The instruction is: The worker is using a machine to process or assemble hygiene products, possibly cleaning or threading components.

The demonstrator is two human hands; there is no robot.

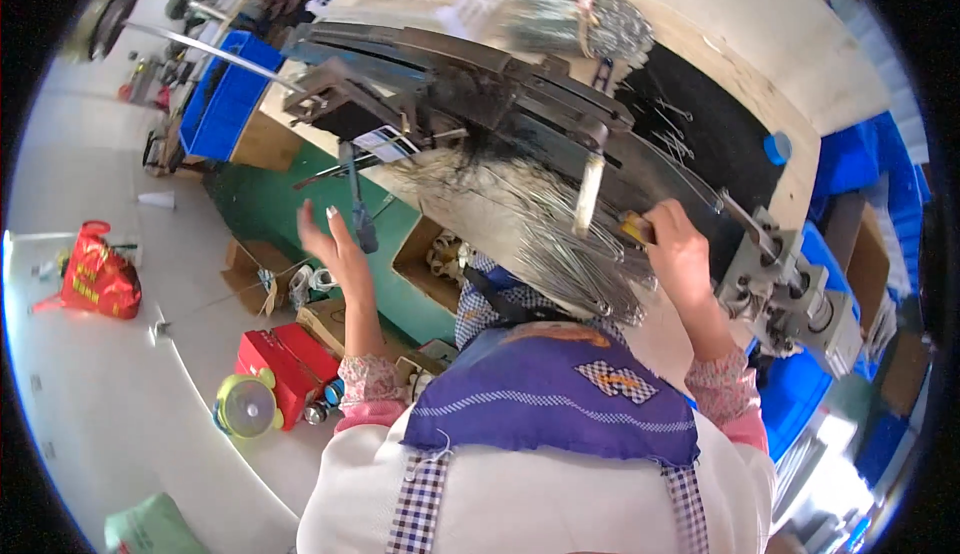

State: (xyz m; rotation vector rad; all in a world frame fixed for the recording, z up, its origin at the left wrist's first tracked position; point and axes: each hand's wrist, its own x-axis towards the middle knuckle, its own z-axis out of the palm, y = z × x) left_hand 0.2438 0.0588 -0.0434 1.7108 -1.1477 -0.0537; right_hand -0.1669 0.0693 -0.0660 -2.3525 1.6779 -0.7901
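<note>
My left hand (342, 252) is raised with its fingers apart and holds nothing. It is nearest to a lever with a dark blue grip (362, 222), which hangs from the metal bench machine (470, 84). My right hand (682, 256) is closed around a small yellow piece (634, 227), mostly hidden by the fingers, so its kind is unclear. Just left of that hand lies a pile of thin steel wire rods (575, 254), several with looped ends. A handle wrapped in white (590, 194) points down from the machine above the pile.
A bundle of wire rods (560, 19) lies at the back of the table. Looped rods rest on a black mat (725, 119) with a blue cap (776, 149). A metal clamp fixture (790, 289) stands at right. Below left are an open cardboard box (415, 254) and a red box (285, 369).
</note>
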